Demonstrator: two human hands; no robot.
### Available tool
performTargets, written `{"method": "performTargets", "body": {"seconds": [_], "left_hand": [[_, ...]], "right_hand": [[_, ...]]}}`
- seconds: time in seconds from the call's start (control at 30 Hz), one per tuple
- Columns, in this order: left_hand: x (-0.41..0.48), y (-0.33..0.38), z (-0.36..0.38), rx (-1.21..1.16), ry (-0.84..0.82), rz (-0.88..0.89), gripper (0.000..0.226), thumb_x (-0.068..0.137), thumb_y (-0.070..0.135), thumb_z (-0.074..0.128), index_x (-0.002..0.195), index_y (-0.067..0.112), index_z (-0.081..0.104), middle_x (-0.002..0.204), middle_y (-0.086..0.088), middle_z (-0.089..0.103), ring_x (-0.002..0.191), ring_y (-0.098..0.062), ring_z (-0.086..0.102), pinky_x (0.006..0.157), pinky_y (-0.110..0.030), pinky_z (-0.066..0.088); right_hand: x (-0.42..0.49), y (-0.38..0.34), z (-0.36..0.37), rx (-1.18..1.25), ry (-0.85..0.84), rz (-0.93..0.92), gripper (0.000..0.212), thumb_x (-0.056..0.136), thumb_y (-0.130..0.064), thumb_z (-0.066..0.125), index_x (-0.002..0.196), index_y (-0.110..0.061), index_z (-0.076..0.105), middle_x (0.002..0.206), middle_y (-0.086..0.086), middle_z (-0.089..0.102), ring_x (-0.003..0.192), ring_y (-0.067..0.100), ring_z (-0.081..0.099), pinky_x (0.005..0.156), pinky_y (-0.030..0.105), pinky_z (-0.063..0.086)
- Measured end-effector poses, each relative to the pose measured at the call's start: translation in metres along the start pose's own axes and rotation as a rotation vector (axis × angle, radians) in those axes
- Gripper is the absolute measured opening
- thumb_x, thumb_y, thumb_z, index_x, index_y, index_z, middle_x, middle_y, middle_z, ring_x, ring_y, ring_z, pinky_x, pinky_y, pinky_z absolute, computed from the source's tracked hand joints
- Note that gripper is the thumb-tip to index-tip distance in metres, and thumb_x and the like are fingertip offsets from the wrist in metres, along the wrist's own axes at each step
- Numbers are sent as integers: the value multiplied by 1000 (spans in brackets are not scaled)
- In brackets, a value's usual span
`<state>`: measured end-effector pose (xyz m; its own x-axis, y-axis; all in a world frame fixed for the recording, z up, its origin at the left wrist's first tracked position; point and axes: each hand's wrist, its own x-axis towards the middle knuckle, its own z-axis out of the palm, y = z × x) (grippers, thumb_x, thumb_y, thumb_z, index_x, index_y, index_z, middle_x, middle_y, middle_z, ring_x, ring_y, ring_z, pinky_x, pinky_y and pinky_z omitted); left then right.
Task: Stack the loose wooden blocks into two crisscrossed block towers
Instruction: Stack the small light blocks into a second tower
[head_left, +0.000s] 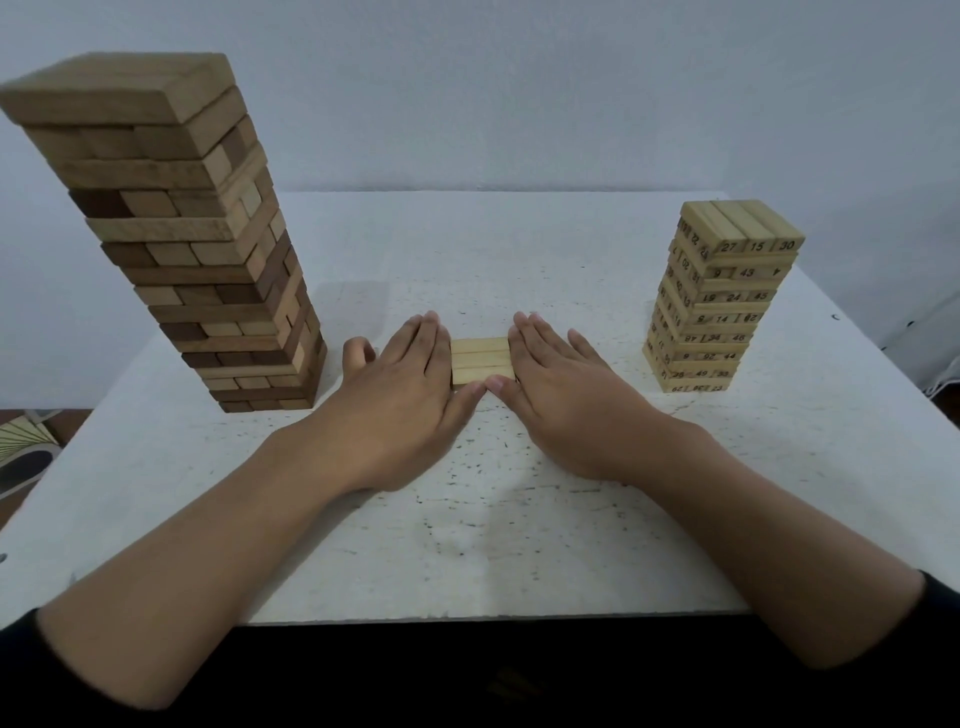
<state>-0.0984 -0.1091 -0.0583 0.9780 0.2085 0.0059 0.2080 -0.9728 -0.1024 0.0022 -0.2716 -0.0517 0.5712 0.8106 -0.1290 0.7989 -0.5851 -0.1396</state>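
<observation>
I am pressing my left hand (400, 395) and right hand (566, 400), flat and open, against the three pale blocks (482, 359) lying mid-counter (467, 519) between both towers. I should be squeezing gently, keeping them lined up.

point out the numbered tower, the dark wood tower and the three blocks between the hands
numbered tower (727, 317), head view, front face
dark wood tower (208, 260), head view, front face
three blocks (480, 359), head view, top of middle block

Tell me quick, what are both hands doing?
Left hand: open and flat, pressed against the left side of the three small blocks.
Right hand: open and flat, pressed against their right side.
</observation>
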Motion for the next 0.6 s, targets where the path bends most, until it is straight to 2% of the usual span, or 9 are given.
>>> {"method": "performTargets", "body": {"seconds": [0.17, 0.3, 0.43, 0.6], "left_hand": [[0, -4, -1, -55, 31, -11, 95, 89, 71, -11, 161, 13, 11, 170, -1, 5, 155, -8, 1, 108, -42, 21], [-2, -5, -3, -91, 16, -15, 93, 93, 75, -4, 162, 14, 9, 171, 2, 3, 155, -6, 0, 111, -43, 20], [-4, -7, -4, -192, 54, 7, 83, 97, 72, 9, 162, 20, 4, 169, 7, 10, 153, -4, 5, 109, -42, 18], [-7, -13, -2, -213, 50, 43, 79, 94, 73, 3, 161, 33, 4, 169, 6, 10, 153, -4, 2, 112, -43, 15]], "right_hand": [[0, 3, -1, 15, -8, -8, 68, 106, -49, 5, 160, -7, -4, 169, 6, -12, 154, 14, -16, 126, 38, -7], [1, 3, 0, 22, -6, -16, 69, 106, -50, 5, 160, -8, -4, 169, 5, -12, 154, 13, -16, 126, 37, -8], [1, 3, 0, 27, -5, -21, 69, 106, -50, 5, 160, -8, -5, 169, 6, -12, 154, 14, -16, 126, 38, -7], [1, 3, 0, 35, 4, -23, 69, 107, -50, 7, 160, -7, -3, 169, 6, -10, 155, 14, -14, 126, 37, -7]]}}
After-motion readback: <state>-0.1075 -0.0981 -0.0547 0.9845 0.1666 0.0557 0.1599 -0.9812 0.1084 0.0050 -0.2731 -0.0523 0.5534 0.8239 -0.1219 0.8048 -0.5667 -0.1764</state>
